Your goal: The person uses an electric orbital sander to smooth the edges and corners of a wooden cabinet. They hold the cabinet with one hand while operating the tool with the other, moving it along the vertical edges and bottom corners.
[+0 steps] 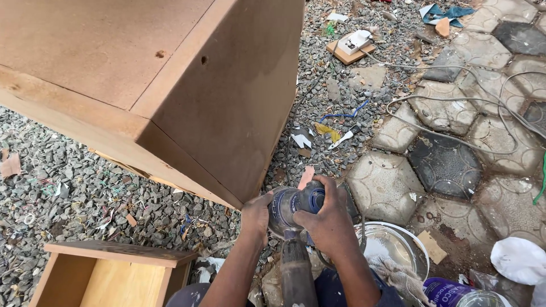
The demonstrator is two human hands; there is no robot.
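I have both hands on the blue-and-grey handheld power sander (pixel 296 211), which sits low in the view, pressed toward the bottom corner of the large brown fibreboard cabinet (pixel 222 108). My left hand (pixel 256 215) is closed around the side of the sander's head next to the cabinet's lower edge, and my right hand (pixel 330 219) is wrapped over the top and far side of the rounded housing, fingers curled tight. The dusty grey handle of the tool runs back toward me between my forearms.

Judging progress: the cabinet's faces look evenly matte and dusty, with two small holes visible near the upper edge, so I judge most of the broad surfaces already smoothed, and the work now sits at the lower corner and edge. I cannot tell how well the underside or hidden faces are finished.

Around me, a light wooden drawer box (pixel 111 273) lies on the grey gravel ground (pixel 85 193) to the left. A round metal bowl (pixel 392 247) sits by my right arm on the hexagonal paving stones (pixel 443 165), and a grey cable (pixel 455 102) trails toward a white socket on a wooden block (pixel 352 44).
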